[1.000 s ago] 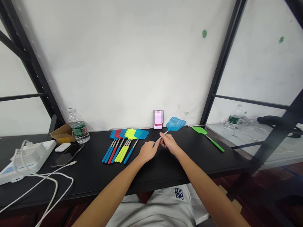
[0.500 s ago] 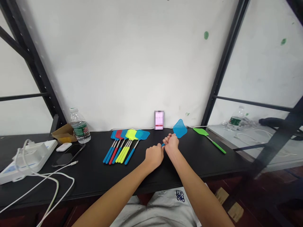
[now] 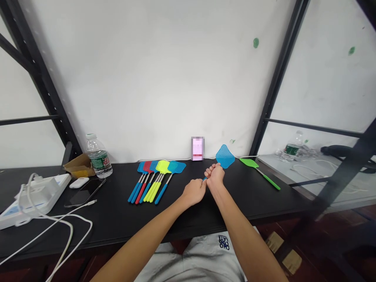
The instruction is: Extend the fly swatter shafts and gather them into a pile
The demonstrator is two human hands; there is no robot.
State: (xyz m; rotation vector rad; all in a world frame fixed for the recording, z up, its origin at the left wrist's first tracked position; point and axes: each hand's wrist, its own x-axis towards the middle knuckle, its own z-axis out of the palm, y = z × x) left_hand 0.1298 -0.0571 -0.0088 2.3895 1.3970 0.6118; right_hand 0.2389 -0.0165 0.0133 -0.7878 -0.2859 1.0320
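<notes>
Blue plastic fly swatter (image 3: 225, 156) is held over the black tabletop (image 3: 249, 207), its mesh head pointing toward the white wall (image 3: 147, 70) and its shaft mostly hidden by the hands. The right hand (image 3: 215, 176) is clenched around the shaft, nearer the head. The left hand (image 3: 194, 192) is closed just beside it, apparently on the blue grip, though little of the grip can be seen. To the left of the hands, a row of red, blue and yellow-green fly swatters (image 3: 157, 172) is laid side by side. To the right, a green fly swatter (image 3: 258, 172) is laid flat. A clear water bottle (image 3: 99, 156) and a white power strip (image 3: 35, 199) are placed well apart, further left.
</notes>
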